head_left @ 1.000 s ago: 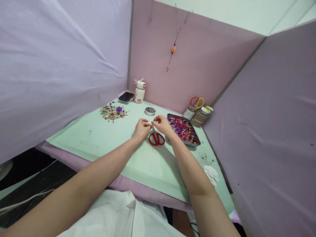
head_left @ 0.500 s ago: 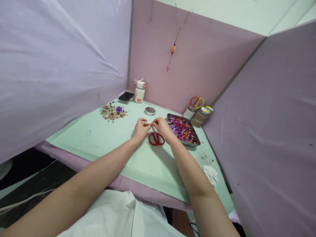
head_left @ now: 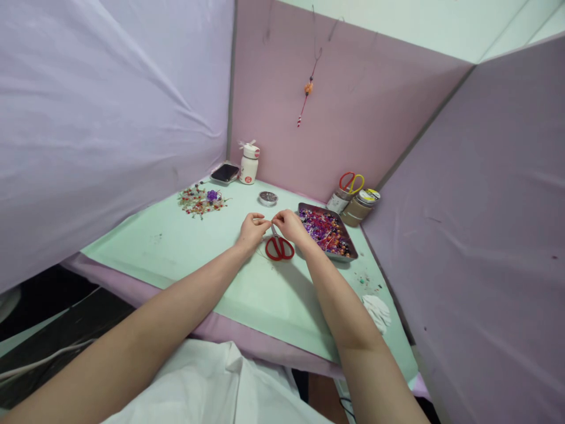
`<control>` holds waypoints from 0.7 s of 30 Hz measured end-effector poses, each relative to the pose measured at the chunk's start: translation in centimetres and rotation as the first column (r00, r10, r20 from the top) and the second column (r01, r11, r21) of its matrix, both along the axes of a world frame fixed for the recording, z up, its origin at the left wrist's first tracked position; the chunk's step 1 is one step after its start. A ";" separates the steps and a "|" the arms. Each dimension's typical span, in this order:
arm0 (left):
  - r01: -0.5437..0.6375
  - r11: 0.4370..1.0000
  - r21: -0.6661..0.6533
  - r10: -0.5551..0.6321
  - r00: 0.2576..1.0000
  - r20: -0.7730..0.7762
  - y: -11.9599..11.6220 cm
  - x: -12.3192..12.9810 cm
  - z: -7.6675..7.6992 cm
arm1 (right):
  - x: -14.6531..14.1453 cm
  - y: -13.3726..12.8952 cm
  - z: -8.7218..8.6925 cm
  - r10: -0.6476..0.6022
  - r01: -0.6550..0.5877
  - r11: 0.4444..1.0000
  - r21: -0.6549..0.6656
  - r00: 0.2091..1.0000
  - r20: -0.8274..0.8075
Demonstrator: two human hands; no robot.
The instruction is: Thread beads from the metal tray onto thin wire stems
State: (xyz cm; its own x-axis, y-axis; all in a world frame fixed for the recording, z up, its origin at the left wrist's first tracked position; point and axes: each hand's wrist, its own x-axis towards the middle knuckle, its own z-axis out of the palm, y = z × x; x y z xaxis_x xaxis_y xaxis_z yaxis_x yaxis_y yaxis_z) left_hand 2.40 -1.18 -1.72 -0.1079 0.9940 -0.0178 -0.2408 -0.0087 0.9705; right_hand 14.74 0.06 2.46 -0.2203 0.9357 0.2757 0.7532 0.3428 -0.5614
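White cloth (head_left: 216,383) covers my lap at the near edge, cut off by the bottom of the view, as are both my forearms. To my right, a crumpled white bundle (head_left: 376,313), its folds too blurred to read, lies on the green table cover (head_left: 282,294), near a scatter of tiny bits (head_left: 366,281). Red-handled scissors (head_left: 279,248) rest in front of me, loops toward me, blades pointing up between my hands; their tips are lost at my fingers, and I cannot tell whether they touch. A faint strand (head_left: 260,253), barely visible, lies just left of the loops.

My left hand (head_left: 252,230) and right hand (head_left: 287,224) meet above the blades, each with thumb and fingertips pinched together; whatever is between them is too small to make out. My right wrist and hand overlap the near-left side of a metal tray (head_left: 344,258) full of mixed beads (head_left: 324,228). Farther back sit a small round tin (head_left: 268,198), its contents indistinct, and a tangled heap of beadwork (head_left: 200,202). A cup (head_left: 338,202) hides the lower part of more scissors (head_left: 352,182), beside a jar (head_left: 359,209). Behind, a beaded string (head_left: 308,88) hangs against the pink wall (head_left: 362,118).
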 end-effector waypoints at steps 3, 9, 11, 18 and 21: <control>-0.005 1.000 -0.017 0.005 1.000 0.004 0.1 0.0 0.0 | 0.0 0.0 0.0 0.010 -0.010 1.000 0.006 1.000 -0.005; 0.001 0.999 -0.043 0.000 0.999 0.033 -0.1 0.0 0.3 | 0.4 0.5 -0.5 0.021 -0.020 0.999 0.039 1.000 -0.014; -0.006 0.999 -0.045 0.008 0.999 0.050 0.0 -0.1 0.3 | 0.7 0.8 -0.8 -0.013 0.014 0.997 0.081 1.000 -0.013; -0.019 0.999 -0.028 0.022 0.996 0.088 0.3 -0.1 0.0 | 1.4 1.4 -1.8 -0.015 0.012 0.999 -0.045 0.996 -0.085; -0.019 0.999 -0.030 0.022 0.996 0.091 0.2 -0.1 0.1 | 1.1 1.4 -1.6 0.026 -0.046 0.995 -0.093 0.980 -0.199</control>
